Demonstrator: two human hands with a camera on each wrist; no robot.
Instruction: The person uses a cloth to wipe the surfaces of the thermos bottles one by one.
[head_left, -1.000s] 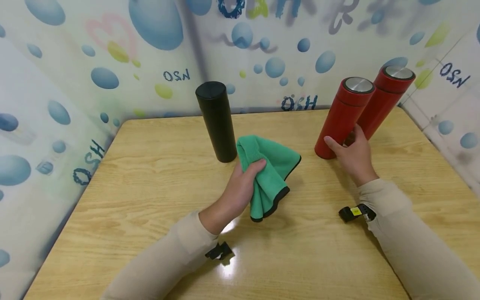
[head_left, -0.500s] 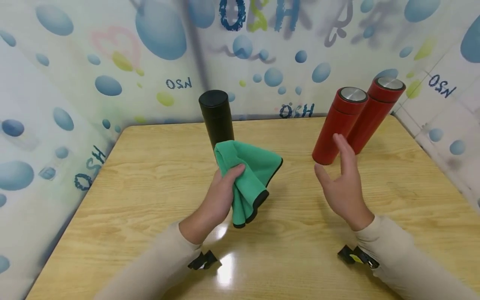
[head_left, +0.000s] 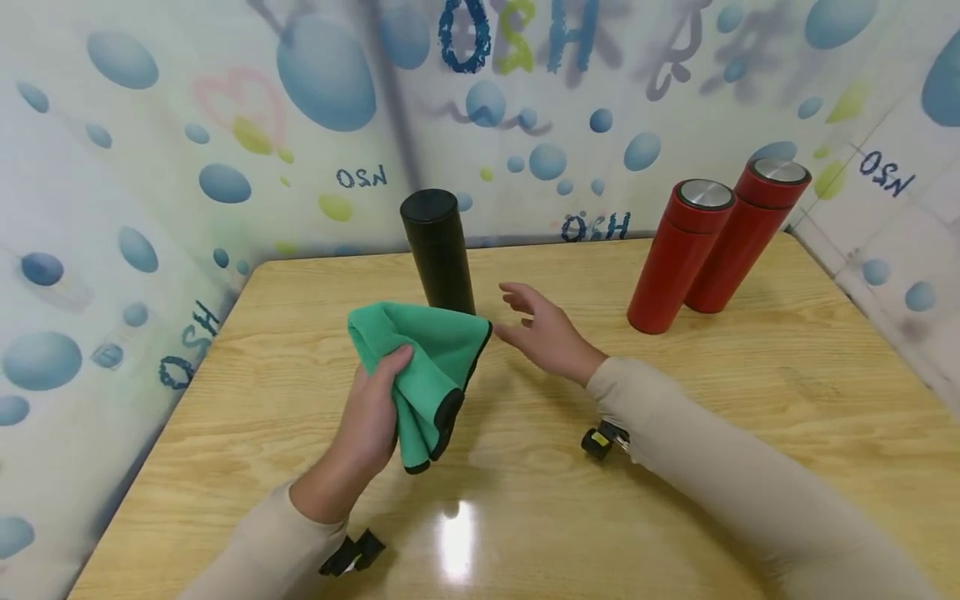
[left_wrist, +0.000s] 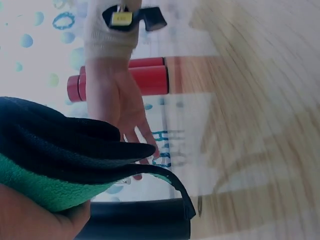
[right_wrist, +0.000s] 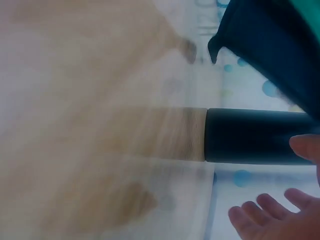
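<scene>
In the head view my left hand (head_left: pixel 369 417) grips a green cloth (head_left: pixel 423 350) with a black edge, thumb on top, held up over the table. My right hand (head_left: pixel 551 333) is held out with its fingers spread and nothing in them, just right of a black bottle (head_left: pixel 442 254). This bottle stands upright; the cloth hides its lower left part. In the right wrist view, the right thumb (right_wrist: pixel 305 146) overlaps the black bottle (right_wrist: pixel 255 136). Two red bottles with silver lids, a front one (head_left: pixel 678 258) and a rear one (head_left: pixel 750 237), stand together on the right.
The wooden table (head_left: pixel 247 392) ends at a wall (head_left: pixel 322 83) printed with blue bubbles and letters. Each sleeve carries a small black device near the wrist, one on the left (head_left: pixel 352 554) and one on the right (head_left: pixel 603 440).
My right hand has let go of the front red bottle and moved left to beside the black bottle. My left hand has carried the cloth left and slightly down.
</scene>
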